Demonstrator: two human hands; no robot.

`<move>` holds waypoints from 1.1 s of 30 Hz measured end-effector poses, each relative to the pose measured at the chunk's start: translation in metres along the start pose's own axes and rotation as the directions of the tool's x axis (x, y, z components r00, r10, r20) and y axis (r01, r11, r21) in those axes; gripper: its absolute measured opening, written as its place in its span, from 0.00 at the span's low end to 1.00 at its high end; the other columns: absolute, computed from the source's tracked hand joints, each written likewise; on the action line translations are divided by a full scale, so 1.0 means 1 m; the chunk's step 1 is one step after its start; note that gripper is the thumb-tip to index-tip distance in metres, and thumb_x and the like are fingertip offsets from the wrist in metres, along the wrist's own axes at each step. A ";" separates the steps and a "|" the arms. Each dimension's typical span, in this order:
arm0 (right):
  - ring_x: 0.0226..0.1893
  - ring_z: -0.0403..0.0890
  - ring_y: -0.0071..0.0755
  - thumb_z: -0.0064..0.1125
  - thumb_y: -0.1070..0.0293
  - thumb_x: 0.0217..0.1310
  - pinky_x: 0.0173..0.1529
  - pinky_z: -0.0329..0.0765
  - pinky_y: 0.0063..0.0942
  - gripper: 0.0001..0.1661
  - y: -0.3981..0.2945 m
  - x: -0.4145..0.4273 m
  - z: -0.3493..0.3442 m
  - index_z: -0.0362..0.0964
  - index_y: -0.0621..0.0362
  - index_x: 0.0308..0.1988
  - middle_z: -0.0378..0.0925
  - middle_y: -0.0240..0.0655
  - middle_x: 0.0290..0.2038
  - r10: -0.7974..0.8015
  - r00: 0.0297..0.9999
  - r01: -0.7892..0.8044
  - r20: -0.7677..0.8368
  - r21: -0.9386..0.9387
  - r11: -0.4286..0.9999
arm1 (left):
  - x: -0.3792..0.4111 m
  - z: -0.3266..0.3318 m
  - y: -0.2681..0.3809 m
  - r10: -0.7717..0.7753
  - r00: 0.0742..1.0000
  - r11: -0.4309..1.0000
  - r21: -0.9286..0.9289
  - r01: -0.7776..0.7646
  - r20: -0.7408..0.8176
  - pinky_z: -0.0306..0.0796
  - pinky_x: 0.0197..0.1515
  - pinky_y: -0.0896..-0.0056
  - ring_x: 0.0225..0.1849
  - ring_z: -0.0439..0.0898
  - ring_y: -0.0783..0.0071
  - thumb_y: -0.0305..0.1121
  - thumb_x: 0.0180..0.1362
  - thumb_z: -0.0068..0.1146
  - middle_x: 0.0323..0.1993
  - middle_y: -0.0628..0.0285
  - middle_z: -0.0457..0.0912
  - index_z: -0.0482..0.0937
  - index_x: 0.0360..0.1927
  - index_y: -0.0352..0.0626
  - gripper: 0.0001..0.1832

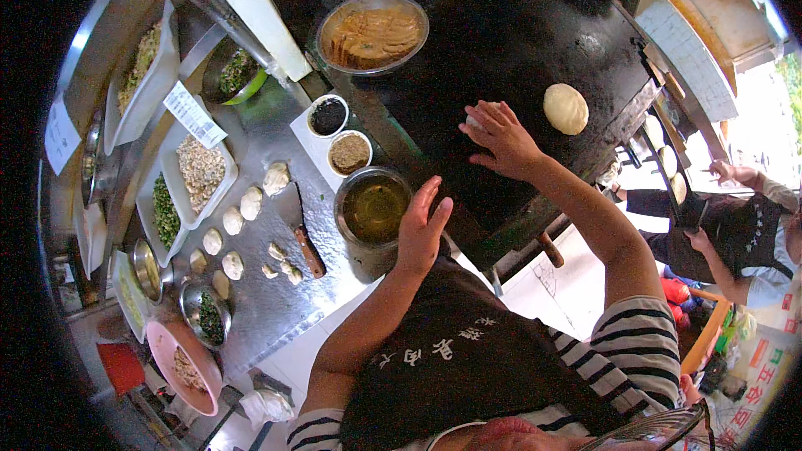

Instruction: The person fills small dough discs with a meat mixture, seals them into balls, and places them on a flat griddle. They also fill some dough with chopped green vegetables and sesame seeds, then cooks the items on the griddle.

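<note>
My right hand [503, 141] lies palm down over the dark flat griddle [489, 44]. A pale piece of dough [481, 115] shows partly under its fingers; most of it is hidden. To the right of that hand, a round flattened dough cake [565, 109] rests on the griddle. My left hand [423, 225] is raised at the edge of a metal bowl of yellowish oil [374, 208], holding nothing, its thumb apart from the fingers. Beside the bowl stand a white cup of brown grainy seasoning [349, 154] and another cup of dark paste [328, 116].
Several dough pieces [233, 220] and a wooden-handled scraper [303, 235] lie on the metal counter [276, 319]. Tubs of chopped filling [200, 172] line its left. A basin of brown paste [374, 34] sits at the griddle's far edge. At right, another person [727, 232] holds a dark tool.
</note>
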State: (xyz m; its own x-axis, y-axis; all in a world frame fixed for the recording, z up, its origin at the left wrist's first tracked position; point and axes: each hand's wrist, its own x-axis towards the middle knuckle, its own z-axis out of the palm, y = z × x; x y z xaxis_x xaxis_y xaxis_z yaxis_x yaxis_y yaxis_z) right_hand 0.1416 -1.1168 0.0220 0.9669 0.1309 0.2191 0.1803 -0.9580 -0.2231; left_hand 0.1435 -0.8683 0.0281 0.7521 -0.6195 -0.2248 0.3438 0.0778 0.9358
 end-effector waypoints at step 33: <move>0.66 0.51 0.47 0.56 0.55 0.53 0.67 0.49 0.44 0.42 -0.026 -0.045 -0.009 0.49 0.56 0.63 0.48 0.42 0.66 0.249 0.969 -0.248 -0.002 0.088 0.965 | 0.114 0.005 -0.012 0.234 0.941 0.723 0.604 -0.337 0.245 0.49 0.66 0.63 0.69 0.49 0.55 0.37 0.57 0.52 0.67 0.47 0.49 0.48 0.66 0.35 0.37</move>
State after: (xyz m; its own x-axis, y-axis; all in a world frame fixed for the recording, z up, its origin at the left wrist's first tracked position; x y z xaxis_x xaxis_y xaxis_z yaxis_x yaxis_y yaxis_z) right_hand 0.0912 -1.1002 0.0268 0.9809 -0.1121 0.1591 -0.0495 -0.9342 -0.3533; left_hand 0.2222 -0.9442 -0.0078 0.6504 -0.7560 0.0737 -0.3443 -0.2069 0.9158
